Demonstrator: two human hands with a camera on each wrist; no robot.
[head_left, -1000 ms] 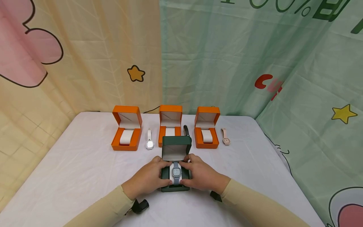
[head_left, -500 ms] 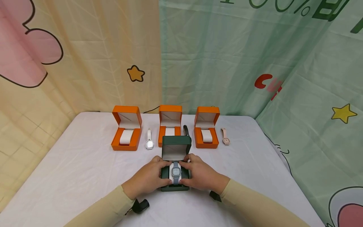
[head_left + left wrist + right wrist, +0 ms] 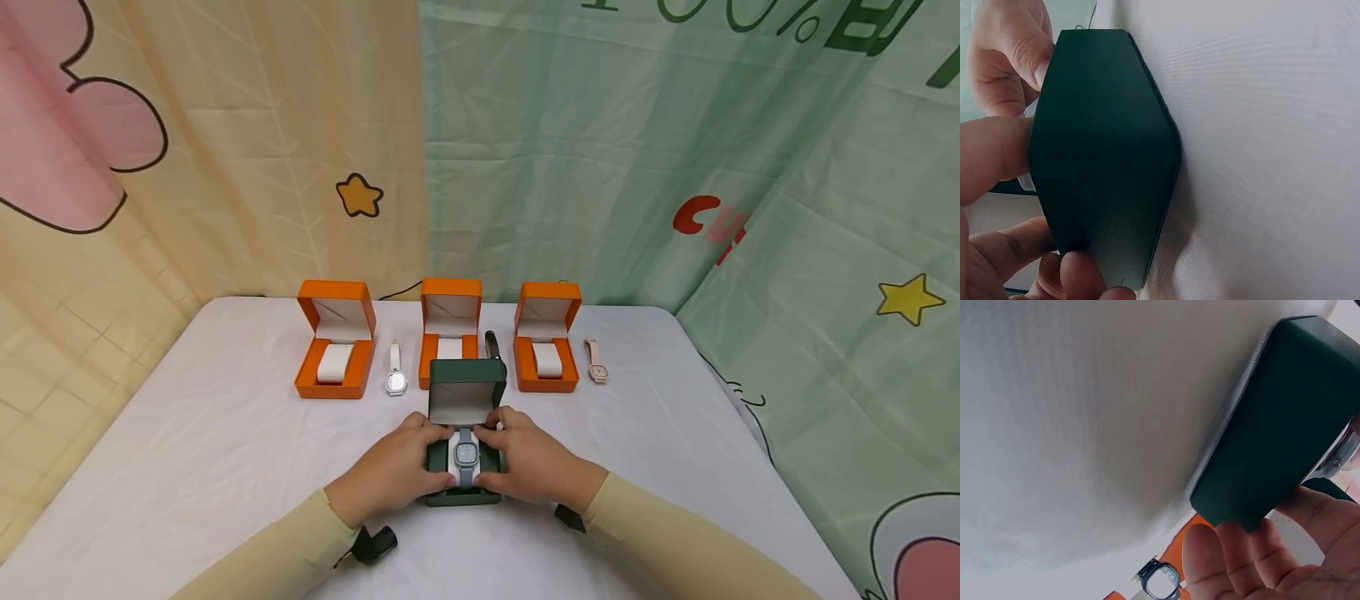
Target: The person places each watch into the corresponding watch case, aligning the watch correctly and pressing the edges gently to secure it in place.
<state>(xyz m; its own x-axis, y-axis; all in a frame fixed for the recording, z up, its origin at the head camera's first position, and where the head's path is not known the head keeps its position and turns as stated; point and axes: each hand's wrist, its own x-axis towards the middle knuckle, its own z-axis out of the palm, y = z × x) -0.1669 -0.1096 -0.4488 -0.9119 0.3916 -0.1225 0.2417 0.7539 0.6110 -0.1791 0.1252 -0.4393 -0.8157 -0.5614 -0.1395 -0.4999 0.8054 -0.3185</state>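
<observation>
An upright-lidded dark green watch box (image 3: 462, 497) stands near the table's middle, facing me. In it sits a white watch cushion (image 3: 452, 454) bearing a blue-grey wristwatch (image 3: 467, 454) with a squarish face. My left hand (image 3: 390, 467) holds the cushion's left side, thumb at the near end and index finger at the far end. From the opposite side my right hand (image 3: 536, 462) grips it the same way. In the left wrist view, other left fingers (image 3: 1082, 275) curl behind the box's back corner. Right fingertips (image 3: 1232, 540) lie along the box's rear in the right wrist view.
Behind stand three raised-lid orange watch boxes: left (image 3: 305, 379), middle (image 3: 424, 367) and right (image 3: 570, 375), each with a white cushion. Between and beside them lie a white watch (image 3: 395, 382), a black watch (image 3: 491, 343) partly hidden by the green lid, and a pink watch (image 3: 597, 372).
</observation>
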